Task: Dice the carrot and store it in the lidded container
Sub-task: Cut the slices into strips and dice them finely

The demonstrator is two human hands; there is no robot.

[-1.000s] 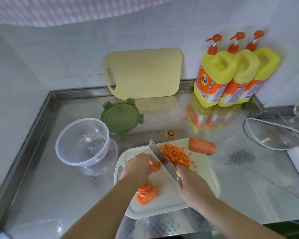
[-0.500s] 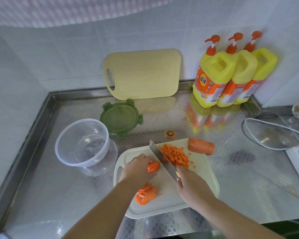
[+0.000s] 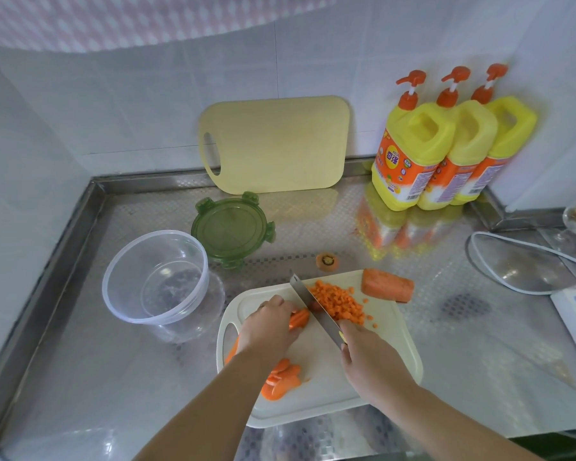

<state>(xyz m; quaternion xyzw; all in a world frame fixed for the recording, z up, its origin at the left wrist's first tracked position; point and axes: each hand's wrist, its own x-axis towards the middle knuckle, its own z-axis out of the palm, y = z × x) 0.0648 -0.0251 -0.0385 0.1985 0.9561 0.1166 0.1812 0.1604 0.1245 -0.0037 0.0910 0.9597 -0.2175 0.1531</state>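
Counter (image 3: 479, 361): steel, white-tiled corner | left hand (image 3: 268, 324) holds carrot piece (image 3: 299, 319) | right hand (image 3: 369, 357) grips knife (image 3: 313, 307)

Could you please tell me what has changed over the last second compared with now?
Very little. The left hand has slightly re-set its hold, so the stacked carrot slices under its fingertips show more. The right hand still grips the knife, its blade in the same place between those slices and the diced carrot. The carrot chunk, clear container, green lid and white cutting board have not moved.
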